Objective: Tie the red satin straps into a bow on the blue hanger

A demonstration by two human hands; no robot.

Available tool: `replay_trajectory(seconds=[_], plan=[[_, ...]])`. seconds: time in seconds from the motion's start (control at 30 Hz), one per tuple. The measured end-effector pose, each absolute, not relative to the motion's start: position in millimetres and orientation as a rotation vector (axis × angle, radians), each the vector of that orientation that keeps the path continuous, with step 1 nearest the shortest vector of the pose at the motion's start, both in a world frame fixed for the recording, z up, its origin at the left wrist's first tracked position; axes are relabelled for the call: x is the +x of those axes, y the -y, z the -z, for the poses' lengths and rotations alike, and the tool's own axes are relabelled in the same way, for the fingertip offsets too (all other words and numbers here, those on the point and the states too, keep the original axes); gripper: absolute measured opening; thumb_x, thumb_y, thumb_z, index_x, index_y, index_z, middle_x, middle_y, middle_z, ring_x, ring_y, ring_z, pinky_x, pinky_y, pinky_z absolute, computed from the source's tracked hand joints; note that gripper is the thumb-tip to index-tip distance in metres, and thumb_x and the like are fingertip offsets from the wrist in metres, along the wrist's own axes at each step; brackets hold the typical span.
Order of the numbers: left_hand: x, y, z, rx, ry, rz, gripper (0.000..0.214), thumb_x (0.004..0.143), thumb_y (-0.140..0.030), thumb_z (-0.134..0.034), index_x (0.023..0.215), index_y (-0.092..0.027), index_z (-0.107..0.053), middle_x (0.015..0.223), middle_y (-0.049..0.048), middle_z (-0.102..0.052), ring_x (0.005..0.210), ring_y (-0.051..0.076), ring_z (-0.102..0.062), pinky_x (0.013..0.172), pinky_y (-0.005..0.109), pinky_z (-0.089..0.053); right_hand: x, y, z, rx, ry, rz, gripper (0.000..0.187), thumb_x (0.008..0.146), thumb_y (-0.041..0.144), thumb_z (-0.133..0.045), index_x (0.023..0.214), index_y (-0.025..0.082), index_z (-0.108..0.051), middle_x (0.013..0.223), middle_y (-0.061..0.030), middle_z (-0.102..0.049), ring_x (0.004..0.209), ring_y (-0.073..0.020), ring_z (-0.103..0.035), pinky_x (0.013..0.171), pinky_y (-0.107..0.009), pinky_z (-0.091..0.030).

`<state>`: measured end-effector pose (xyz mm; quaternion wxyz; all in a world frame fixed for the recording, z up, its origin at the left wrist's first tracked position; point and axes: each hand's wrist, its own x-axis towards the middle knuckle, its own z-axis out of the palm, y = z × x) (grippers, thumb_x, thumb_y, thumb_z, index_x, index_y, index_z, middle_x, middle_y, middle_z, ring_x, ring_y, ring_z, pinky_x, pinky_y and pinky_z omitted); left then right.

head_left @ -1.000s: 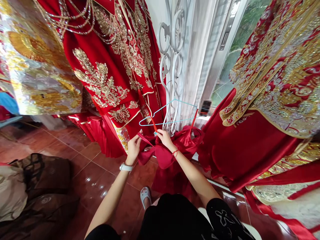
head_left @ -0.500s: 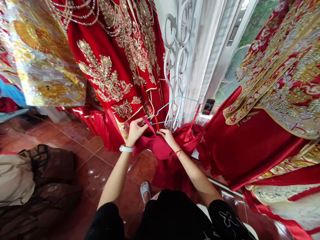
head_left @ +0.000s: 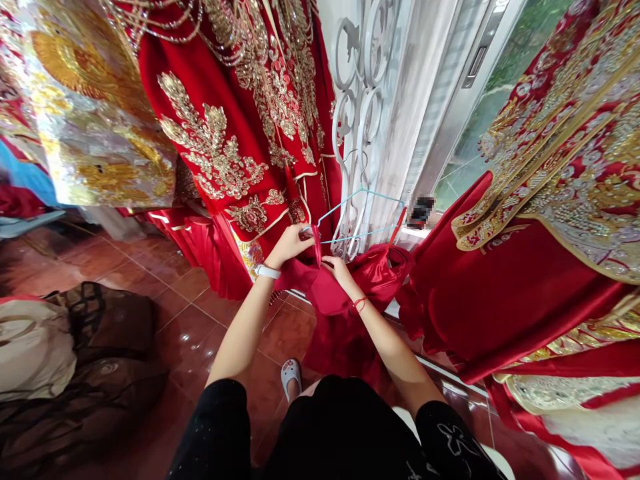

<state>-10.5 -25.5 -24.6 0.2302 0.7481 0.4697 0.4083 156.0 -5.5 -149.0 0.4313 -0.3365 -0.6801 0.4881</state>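
Observation:
A light blue wire hanger (head_left: 361, 215) hangs on the white scrolled iron grille (head_left: 356, 100). A plain red satin garment (head_left: 350, 283) droops from it by thin red straps. My left hand (head_left: 293, 241), with a white watch at the wrist, is closed on a red strap at the hanger's left end. My right hand (head_left: 336, 267), with a red cord on the wrist, pinches the satin just below the hanger's bar. The fingertips of both hands are partly hidden in the cloth.
Red gowns with gold embroidery hang at the left (head_left: 240, 120) and at the right (head_left: 550, 200). A silver-gold gown (head_left: 85, 113) hangs far left. Brown and beige bags (head_left: 75, 373) lie on the red tiled floor (head_left: 200, 333). A window (head_left: 470, 127) is behind.
My left hand has risen with the red strap from the bundle up to the hanger's left end. My right hand has stayed under the bar. The view has tipped slightly down.

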Motion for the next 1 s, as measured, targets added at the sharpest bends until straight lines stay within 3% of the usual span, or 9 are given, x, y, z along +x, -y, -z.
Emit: replay_trajectory(seconds=[0.13,0.27,0.33,0.4,0.53,0.67,0.8,1.0], plan=[[-15.3,31.6,31.4,1.951,-1.249,-1.237,0.026,0.074,-0.029,-0.067,0.096,-0.017,-0.059,0.092,0.0021,-0.063,0.085,0.015,-0.058,0.085,0.028,-0.048,168.4,4.4,139.1,-0.734,1.639,-1.414,0.033,0.092,0.048,-0.055,0.098,0.023,-0.076,0.107,-0.0043,-0.077,0.111,-0.0219,-0.067,0.110,-0.040,-0.045],[-13.4,38.9,31.9,1.951,-1.209,-1.197,0.045,0.076,-0.036,-0.072,0.116,-0.018,-0.061,0.115,0.0078,-0.066,0.104,0.021,-0.062,0.096,0.032,-0.048,178.5,6.6,127.0,-0.667,1.686,-1.536,0.030,0.087,0.046,-0.066,0.105,0.024,-0.075,0.112,-0.0028,-0.076,0.112,-0.0217,-0.066,0.111,-0.041,-0.045],[-11.0,41.0,31.0,1.955,-1.186,-1.163,0.045,0.075,-0.041,-0.075,0.111,-0.016,-0.065,0.110,0.0091,-0.070,0.100,0.022,-0.065,0.093,0.033,-0.050,181.0,8.8,123.7,-0.621,1.681,-1.595,0.033,0.089,0.049,-0.061,0.105,0.024,-0.075,0.111,-0.0038,-0.075,0.114,-0.0222,-0.066,0.111,-0.041,-0.045],[-8.7,41.5,30.2,1.940,-1.194,-1.158,0.038,0.076,-0.045,-0.076,0.097,-0.014,-0.070,0.097,0.0078,-0.073,0.089,0.021,-0.066,0.086,0.031,-0.051,182.1,11.4,122.5,-0.589,1.625,-1.652,0.037,0.089,0.048,-0.061,0.116,0.026,-0.070,0.116,-0.0037,-0.074,0.115,-0.0211,-0.065,0.108,-0.040,-0.047],[-5.7,39.4,31.8,1.871,-1.165,-1.174,0.037,0.079,-0.051,-0.072,0.078,-0.014,-0.069,0.077,0.0044,-0.071,0.074,0.017,-0.063,0.075,0.029,-0.051,181.8,12.4,120.8,-0.657,1.578,-1.674,0.064,0.078,0.034,-0.076,0.138,0.029,-0.054,0.115,-0.0017,-0.073,0.109,-0.0185,-0.067,0.103,-0.037,-0.049],[-5.7,36.3,37.1,1.826,-1.119,-1.180,0.037,0.078,-0.051,-0.072,0.081,-0.014,-0.071,0.076,0.0052,-0.071,0.071,0.017,-0.063,0.072,0.030,-0.051,175.8,3.2,116.7,-0.751,1.601,-1.641,0.044,0.074,0.032,-0.077,0.117,0.025,-0.068,0.109,-0.0021,-0.074,0.103,-0.0187,-0.066,0.102,-0.036,-0.048],[-7.9,34.3,39.8,1.822,-1.125,-1.211,0.036,0.078,-0.049,-0.072,0.081,-0.014,-0.071,0.077,0.0058,-0.072,0.073,0.018,-0.064,0.075,0.030,-0.051,159.3,-2.3,118.4,-0.796,1.538,-1.552,0.022,0.075,0.032,-0.074,0.094,0.020,-0.070,0.101,-0.0035,-0.073,0.096,-0.0181,-0.066,0.096,-0.034,-0.049],[-18.5,27.8,35.3,1.866,-1.169,-1.200,0.038,0.076,-0.051,-0.073,0.070,-0.015,-0.065,0.068,0.0018,-0.065,0.066,0.015,-0.059,0.069,0.028,-0.050,175.1,8.5,125.4,-0.864,1.534,-1.116,0.031,0.078,0.038,-0.068,0.104,0.021,-0.067,0.096,-0.0040,-0.071,0.084,-0.0179,-0.065,0.082,-0.032,-0.051]])
